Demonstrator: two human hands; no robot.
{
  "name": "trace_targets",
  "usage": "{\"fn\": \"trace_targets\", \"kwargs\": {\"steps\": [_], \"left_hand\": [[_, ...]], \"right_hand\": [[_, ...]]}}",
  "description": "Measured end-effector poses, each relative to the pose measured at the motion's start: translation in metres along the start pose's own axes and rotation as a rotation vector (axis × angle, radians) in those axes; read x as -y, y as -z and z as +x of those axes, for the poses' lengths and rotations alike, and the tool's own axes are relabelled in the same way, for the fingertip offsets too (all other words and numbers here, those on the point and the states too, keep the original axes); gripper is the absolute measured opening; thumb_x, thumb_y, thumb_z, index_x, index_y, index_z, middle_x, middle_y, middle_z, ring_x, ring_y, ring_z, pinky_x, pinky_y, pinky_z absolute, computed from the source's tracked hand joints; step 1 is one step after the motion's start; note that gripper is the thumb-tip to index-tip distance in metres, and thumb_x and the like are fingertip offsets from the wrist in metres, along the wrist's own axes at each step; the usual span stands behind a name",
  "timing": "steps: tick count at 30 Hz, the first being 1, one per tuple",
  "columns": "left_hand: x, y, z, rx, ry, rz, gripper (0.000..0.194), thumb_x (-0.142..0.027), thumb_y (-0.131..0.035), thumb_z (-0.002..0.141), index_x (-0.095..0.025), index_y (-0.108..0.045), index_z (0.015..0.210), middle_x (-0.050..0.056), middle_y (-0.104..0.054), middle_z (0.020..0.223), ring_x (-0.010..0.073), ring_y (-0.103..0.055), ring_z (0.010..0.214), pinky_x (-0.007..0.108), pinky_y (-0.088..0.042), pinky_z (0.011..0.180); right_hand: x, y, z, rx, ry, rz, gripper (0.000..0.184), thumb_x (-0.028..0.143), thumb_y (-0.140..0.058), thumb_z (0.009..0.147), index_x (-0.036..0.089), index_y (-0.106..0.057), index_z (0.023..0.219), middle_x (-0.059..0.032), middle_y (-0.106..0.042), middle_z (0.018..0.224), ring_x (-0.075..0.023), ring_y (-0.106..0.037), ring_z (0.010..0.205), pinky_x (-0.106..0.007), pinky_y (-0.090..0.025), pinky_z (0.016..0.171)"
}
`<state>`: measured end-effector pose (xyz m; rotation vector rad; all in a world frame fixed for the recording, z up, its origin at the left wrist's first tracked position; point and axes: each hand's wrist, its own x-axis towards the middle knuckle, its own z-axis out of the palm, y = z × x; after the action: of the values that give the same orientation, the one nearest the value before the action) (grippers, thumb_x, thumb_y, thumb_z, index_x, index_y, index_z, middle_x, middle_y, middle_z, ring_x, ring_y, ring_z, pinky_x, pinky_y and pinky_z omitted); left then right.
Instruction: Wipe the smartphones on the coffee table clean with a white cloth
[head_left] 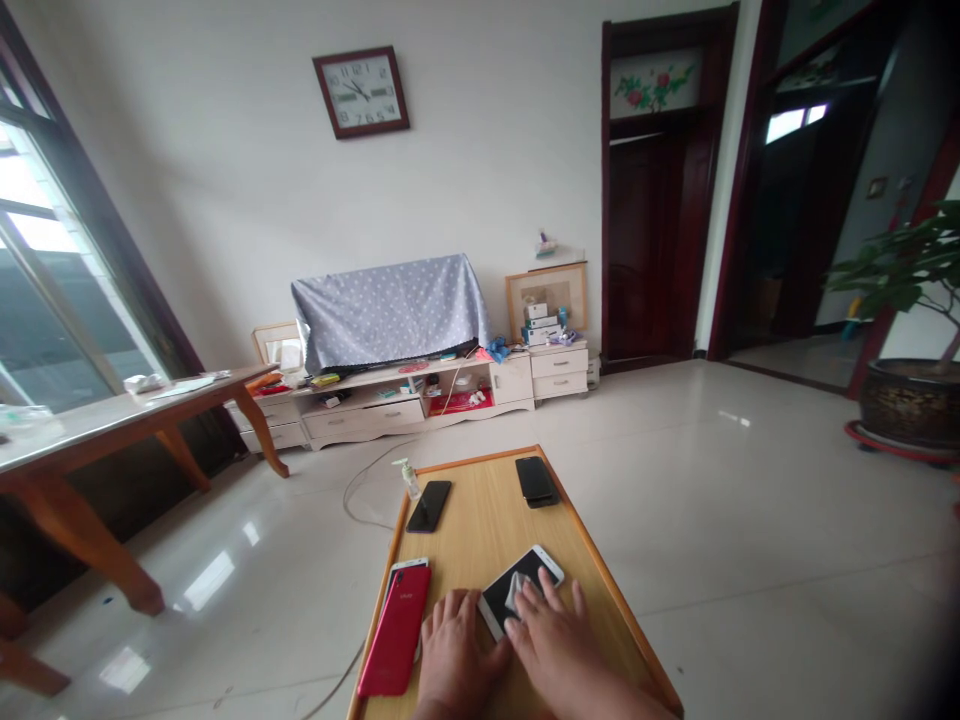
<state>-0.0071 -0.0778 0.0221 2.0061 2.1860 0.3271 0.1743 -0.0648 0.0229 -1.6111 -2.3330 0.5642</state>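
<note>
A white smartphone (538,570) with a dark screen lies face up and slanted on the small wooden table. My left hand (457,645) rests at its lower left end, with index finger and thumb about the corner, holding it in place. My right hand (551,635) presses a small folded white wipe (516,592) against the screen with outstretched fingertips. Left of my left hand, a red phone (397,630) lies back up, partly over a white-edged phone (411,564). Farther off are a black phone (429,506) and a stack of dark phones (535,482).
A pump bottle (409,478) stands at the table's far left corner. The wooden table (480,480) has a raised orange rim. A cable (352,490) runs over the tiled floor. Beyond are a low white cabinet (360,422), a larger table (150,410) and a potted plant (911,400).
</note>
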Motion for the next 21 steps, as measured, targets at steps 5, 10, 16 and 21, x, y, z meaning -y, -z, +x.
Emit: {"fn": "trace_targets", "kwargs": {"steps": [5,10,16,21], "left_hand": [[0.001,-0.002,0.0,-0.002,-0.006,0.003,0.065,-0.056,-0.059,0.075,-0.028,-0.056,0.134,0.006,-0.055,0.138,0.0277,-0.045,0.126,0.037,-0.03,0.106],[0.001,-0.003,-0.001,-0.029,0.006,-0.006,0.064,-0.055,-0.061,0.073,-0.029,-0.057,0.132,0.006,-0.055,0.136,0.0279,-0.045,0.126,0.038,-0.029,0.107],[0.006,-0.005,0.002,0.003,0.004,-0.007,0.061,-0.05,-0.058,0.076,-0.029,-0.056,0.133,0.005,-0.055,0.137,0.0268,-0.046,0.126,0.037,-0.03,0.105],[0.002,0.001,-0.001,0.0,0.008,-0.009,0.063,-0.056,-0.059,0.075,-0.029,-0.056,0.132,0.005,-0.055,0.136,0.0271,-0.045,0.126,0.037,-0.029,0.106]], "right_hand": [[-0.008,0.004,-0.002,-0.006,0.008,-0.005,0.061,0.056,-0.015,0.102,0.033,-0.045,0.15,-0.0004,-0.039,0.157,-0.0332,-0.011,0.153,-0.066,0.003,0.117],[-0.024,0.02,0.009,-0.042,-0.173,-0.097,0.066,0.057,-0.016,0.101,0.025,-0.045,0.15,-0.0048,-0.038,0.158,-0.0357,-0.009,0.152,-0.069,-0.001,0.116],[0.013,-0.005,-0.011,0.039,0.085,0.043,0.06,0.052,-0.015,0.102,0.032,-0.047,0.148,-0.0019,-0.042,0.155,-0.0316,-0.017,0.152,-0.065,-0.003,0.119],[-0.008,0.015,0.007,-0.019,-0.096,-0.058,0.063,0.059,-0.018,0.101,0.03,-0.05,0.147,-0.0036,-0.043,0.155,-0.0355,-0.013,0.152,-0.068,-0.002,0.117]]}}
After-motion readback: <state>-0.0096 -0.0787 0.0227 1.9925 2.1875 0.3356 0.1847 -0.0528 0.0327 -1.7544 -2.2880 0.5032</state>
